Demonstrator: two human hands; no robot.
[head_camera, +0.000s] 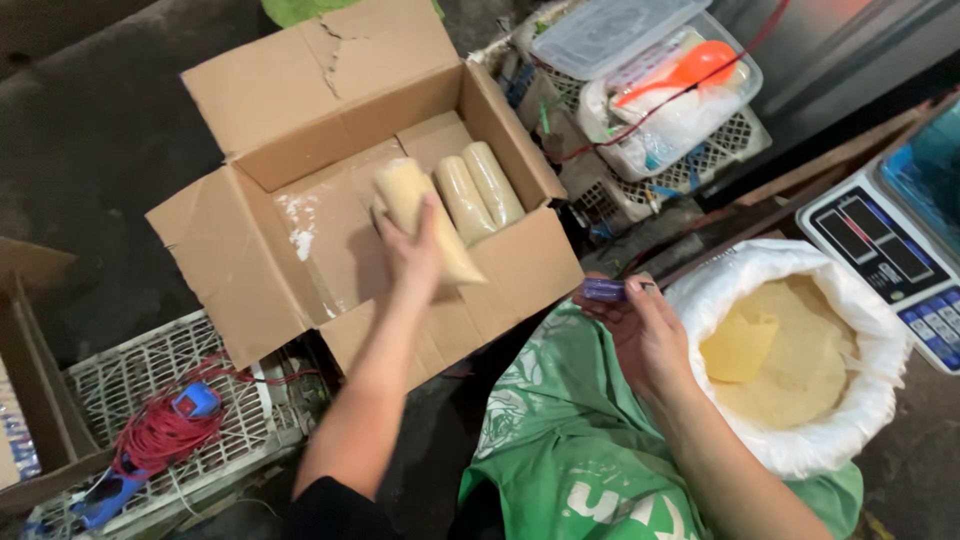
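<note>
On the dark floor (100, 130) stand an open cardboard box (330, 100) and white crates (130, 370).

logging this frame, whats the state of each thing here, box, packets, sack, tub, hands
cardboard box: flaps open, mostly bare inside
left hand: closed on a filled packet, over the box
two packets: lying side by side in the box
right hand: holds a small purple object
white sack: open, rim rolled down, full of yellowish powder
yellow scoop: resting in the powder
clear tub: lid askew
scale: display unreadable
</note>
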